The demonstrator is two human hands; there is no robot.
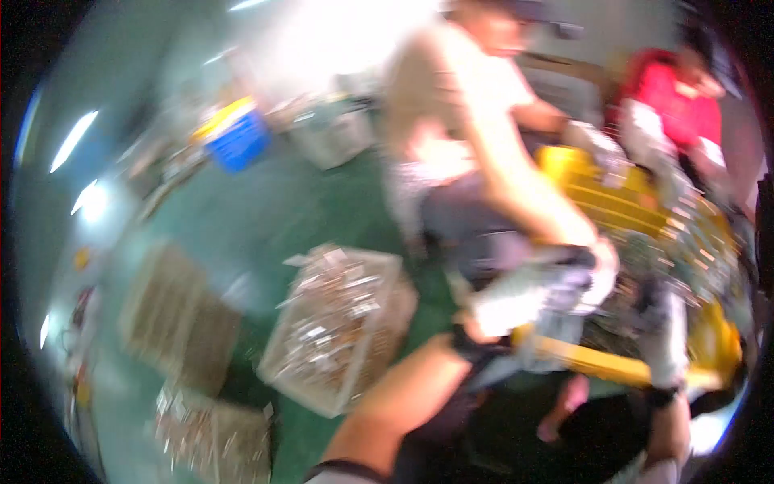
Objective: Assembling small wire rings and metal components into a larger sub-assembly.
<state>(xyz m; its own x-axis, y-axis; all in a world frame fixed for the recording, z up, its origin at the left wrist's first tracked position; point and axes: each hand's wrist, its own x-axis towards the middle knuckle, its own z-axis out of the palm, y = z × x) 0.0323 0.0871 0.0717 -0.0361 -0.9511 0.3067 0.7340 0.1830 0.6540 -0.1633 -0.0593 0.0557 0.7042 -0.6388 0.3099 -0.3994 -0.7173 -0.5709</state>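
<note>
My left hand (pixel 520 298), in a white glove with a dark part toward the fingers, is over the near left side of a yellow crate (pixel 597 360). It lies close to a co-worker's gloved hand (pixel 599 278); blur hides whether they touch. Around the crate's near right side is my right hand (pixel 666 335), also gloved, its dark finger end toward a jumble of shiny pieces (pixel 621 315). Motion smears the fingers of both hands, so any grip is unclear. Greyish material (pixel 556 331) hangs by the crate's near left rim.
A pale crate (pixel 278 375) full of shiny strips stands on the green floor, left of my arm. Further left are a brownish crate (pixel 173 315) and another filled box (pixel 242 440). One co-worker (pixel 459 105) sits across from me, another in red (pixel 645 85) beyond.
</note>
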